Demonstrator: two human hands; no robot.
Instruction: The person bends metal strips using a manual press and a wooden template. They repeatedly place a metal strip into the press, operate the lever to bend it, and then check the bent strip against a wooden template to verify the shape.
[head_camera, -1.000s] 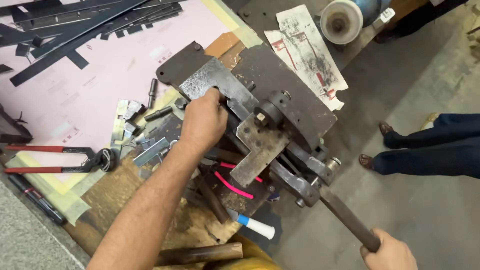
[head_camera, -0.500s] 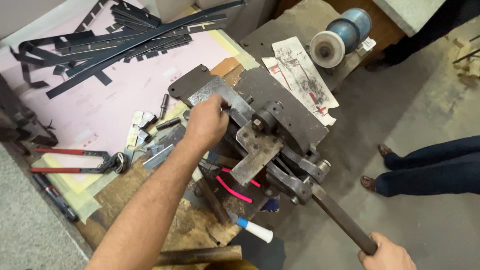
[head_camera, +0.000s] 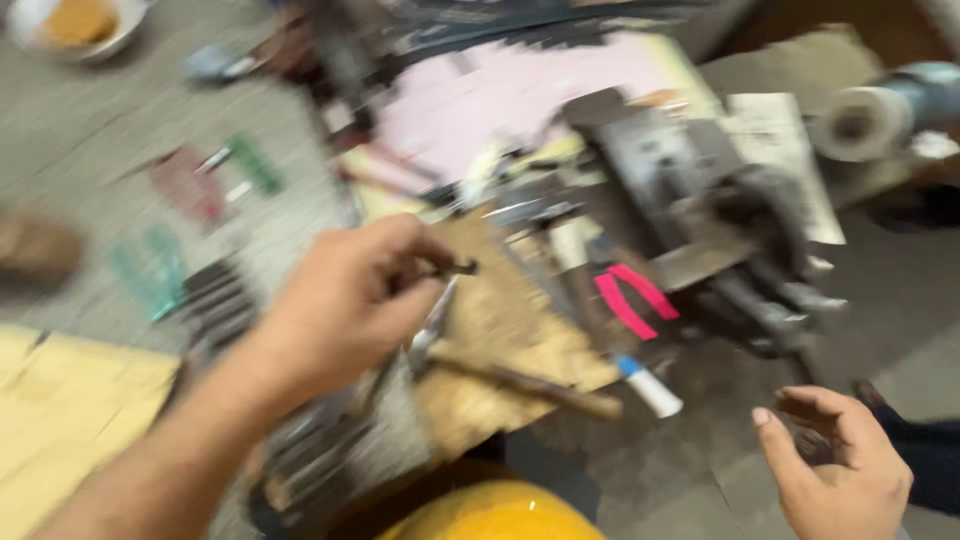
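The whole view is smearing with motion blur, so fine detail is hard to tell. The left hand is sitting at the centre of the frame, its fingers curling shut around a small dark metal piece whose tip is poking out to the right of the fingertips; its exact kind is too blurred to name. The right hand is hovering at the lower right of the frame, palm half open with fingers loosely bent, gripping nothing and touching nothing. Between the 2 hands, a wooden-handled tool is lying on a worn board on the counter. Right of centre, a heavy grey metal press is standing, with pink-handled pliers lying just beside its base. A pink sheet is lying behind it, toward the top of the frame.
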